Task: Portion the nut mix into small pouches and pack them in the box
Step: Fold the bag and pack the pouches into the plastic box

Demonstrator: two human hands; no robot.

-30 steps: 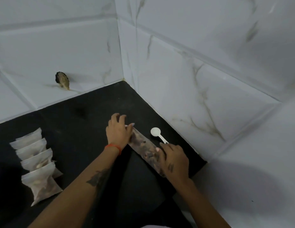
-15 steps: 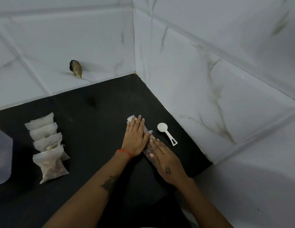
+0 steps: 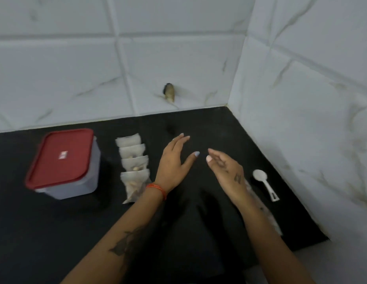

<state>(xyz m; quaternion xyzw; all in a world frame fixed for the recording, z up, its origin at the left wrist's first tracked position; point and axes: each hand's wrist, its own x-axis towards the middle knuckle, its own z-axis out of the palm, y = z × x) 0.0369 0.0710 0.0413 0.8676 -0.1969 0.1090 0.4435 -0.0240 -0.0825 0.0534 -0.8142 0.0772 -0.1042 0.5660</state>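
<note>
Both our hands hover over the black desk (image 3: pixel 199 232) with nothing in them; the left hand (image 3: pixel 174 160) is spread, fingers straight and thumb out, and the right hand (image 3: pixel 225 169) is relaxed and open, seen edge-on, fingers loosely extended. The four filled pouches (image 3: pixel 133 167) lie in an overlapping row just left of the left hand, its wrist crossing in front of the nearest one; the box (image 3: pixel 64 165), with its red lid (image 3: pixel 61 156) on, stands further left, near the row but apart from it. The long bag of nut mix (image 3: pixel 260 206) lies along the desk under and behind the right forearm, with the white spoon (image 3: pixel 264 184) just beside it on the far side.

We judge the portioning finished for these four and the packing not yet begun, since the lid is still closed. The pouches look light, thin and soft, likely slippery film that crumples; the nuts inside will shift toward whichever end hangs low; we would take each by its top edge, or gather the row from both sides with flat palms, not squeezing the filled part. The box looks stiff plastic, light when empty; the lid would want lifting at a corner while the other hand steadies the body.
</note>
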